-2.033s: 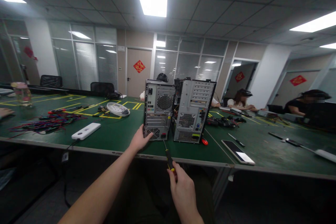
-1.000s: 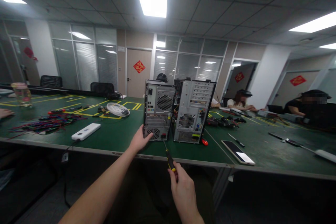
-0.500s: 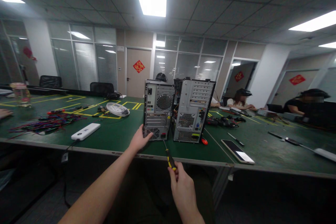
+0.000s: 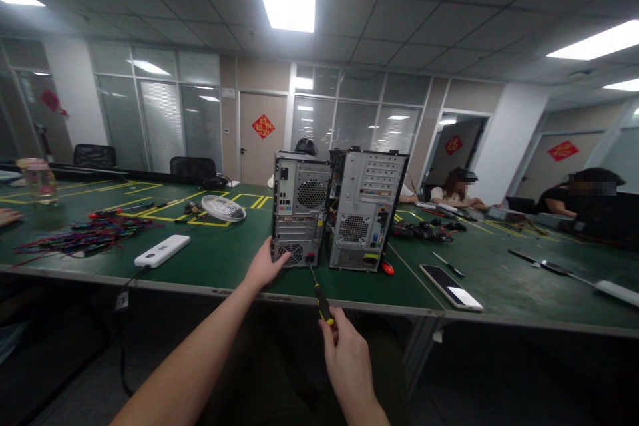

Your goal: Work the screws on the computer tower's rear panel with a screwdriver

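Two computer cases stand upright side by side on the green table (image 4: pixel 239 279), rear panels facing me. My left hand (image 4: pixel 264 265) rests against the lower left edge of the left case (image 4: pixel 301 213), its thumb across the fan grille and its other fingers hidden behind the side. In my right hand (image 4: pixel 347 343) is a black and yellow screwdriver (image 4: pixel 323 304), held by the end of its handle. Its tip points at the bottom edge of the left case, below the black power socket; exact contact is too small to tell. The right case (image 4: pixel 367 213) is untouched.
A white power bank (image 4: pixel 162 251) and a heap of thin wires (image 4: pixel 84 236) lie left, with a white basket (image 4: pixel 223 208) behind. On the right are a phone (image 4: pixel 450 287) and black cables (image 4: pixel 424 229). People sit at the far right.
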Demonstrator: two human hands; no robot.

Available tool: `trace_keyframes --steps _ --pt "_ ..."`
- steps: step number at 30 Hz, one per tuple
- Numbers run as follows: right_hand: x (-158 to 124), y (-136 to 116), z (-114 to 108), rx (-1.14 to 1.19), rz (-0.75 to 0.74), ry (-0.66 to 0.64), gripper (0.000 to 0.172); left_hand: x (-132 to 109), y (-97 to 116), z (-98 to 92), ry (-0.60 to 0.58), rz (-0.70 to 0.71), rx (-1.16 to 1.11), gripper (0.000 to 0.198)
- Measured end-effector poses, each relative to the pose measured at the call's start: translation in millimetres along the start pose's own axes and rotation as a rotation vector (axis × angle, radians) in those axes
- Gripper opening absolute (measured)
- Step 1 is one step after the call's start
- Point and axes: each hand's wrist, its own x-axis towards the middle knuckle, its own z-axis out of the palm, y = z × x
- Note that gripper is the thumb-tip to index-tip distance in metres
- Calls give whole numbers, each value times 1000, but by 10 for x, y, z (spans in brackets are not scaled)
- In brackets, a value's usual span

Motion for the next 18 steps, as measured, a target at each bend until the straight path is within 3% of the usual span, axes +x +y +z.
trace_keyframes --steps 14,18 --pt "-2 12 19 -60 42 -16 30 0 1 3 10 20 2 73" --pt "-5 2 5 -49 -4 19 31 4 -13 13 11 5 7 74"
